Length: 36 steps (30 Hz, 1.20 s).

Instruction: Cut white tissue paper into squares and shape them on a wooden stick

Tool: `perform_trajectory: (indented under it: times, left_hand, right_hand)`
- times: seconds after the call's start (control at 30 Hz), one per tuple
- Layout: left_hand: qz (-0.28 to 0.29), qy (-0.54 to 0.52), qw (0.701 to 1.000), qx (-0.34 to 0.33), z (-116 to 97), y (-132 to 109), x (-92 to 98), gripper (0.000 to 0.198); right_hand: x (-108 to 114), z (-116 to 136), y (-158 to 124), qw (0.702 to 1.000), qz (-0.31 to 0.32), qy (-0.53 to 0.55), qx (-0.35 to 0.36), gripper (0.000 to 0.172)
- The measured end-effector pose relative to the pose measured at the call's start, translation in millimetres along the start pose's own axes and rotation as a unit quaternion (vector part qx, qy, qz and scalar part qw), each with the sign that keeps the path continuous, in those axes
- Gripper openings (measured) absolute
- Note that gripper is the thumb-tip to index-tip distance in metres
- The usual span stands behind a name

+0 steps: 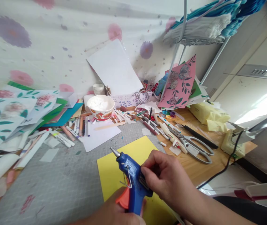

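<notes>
A blue hot glue gun [131, 168] with an orange trigger is held over a yellow sheet of paper [108, 175], its metal nozzle pointing up and to the left. My left hand [114, 209] wraps round its handle at the bottom of the view. The thumb and fingers of my right hand [167, 176] are pinched against the side of the gun's body, near its rear. Whether a small piece lies between those fingers is hidden. A bent wire stand hangs at the gun's front.
Behind the paper stands a white bowl [100, 107] among scattered markers [60, 139]. Large scissors [194, 147] lie to the right, near a black cord [227, 165]. Flower pictures [4, 122] are piled at the left, and a pink one [182, 81] leans at the back right.
</notes>
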<state>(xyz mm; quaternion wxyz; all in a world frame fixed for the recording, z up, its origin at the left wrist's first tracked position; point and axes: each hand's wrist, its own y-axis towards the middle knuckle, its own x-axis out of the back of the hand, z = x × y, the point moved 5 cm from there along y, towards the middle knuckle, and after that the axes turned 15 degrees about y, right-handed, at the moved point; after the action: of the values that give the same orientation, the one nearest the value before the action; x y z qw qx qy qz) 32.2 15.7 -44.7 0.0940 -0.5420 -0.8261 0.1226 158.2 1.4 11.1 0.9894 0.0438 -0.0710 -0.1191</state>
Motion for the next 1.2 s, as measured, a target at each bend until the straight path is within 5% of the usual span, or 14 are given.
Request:
perform_trajectory:
  times: [0.27,0.47,0.67,0.87,0.93,1.07,1.2]
  left_hand:
    - [0.004,-0.004,1.0,0.011,-15,-4,0.4,0.019]
    - [0.017,-0.042,0.999,0.025,-7,-5,-8.1,0.027]
    - [0.026,-0.035,0.998,0.048,-5,-6,-10.0,0.026]
    - [0.02,-0.02,0.999,0.04,-14,-4,-8.3,0.023]
    - [0.044,-0.009,0.999,0.028,-19,-1,-7.8,0.022]
    - [0.056,-0.012,0.998,0.021,-22,1,-7.6,0.012]
    - [0.018,-0.03,0.999,0.04,-12,-5,-9.7,0.007]
  right_hand:
    - [0,0,-1,1.0,-0.01,-0.018,0.002,0.008]
    - [1,-2,-3,1.0,-0.019,-0.018,-0.001,0.011]
    - [2,10,-9,0.985,-0.028,-0.127,0.118,0.006]
    - [3,18,-12,0.974,-0.046,-0.153,0.162,0.015]
    - [1,24,-18,0.957,-0.03,-0.181,0.225,0.013]
    - [-11,37,-36,0.874,0.074,-0.277,0.391,0.019]
    - [-11,36,-39,0.864,0.09,-0.301,0.393,0.017]
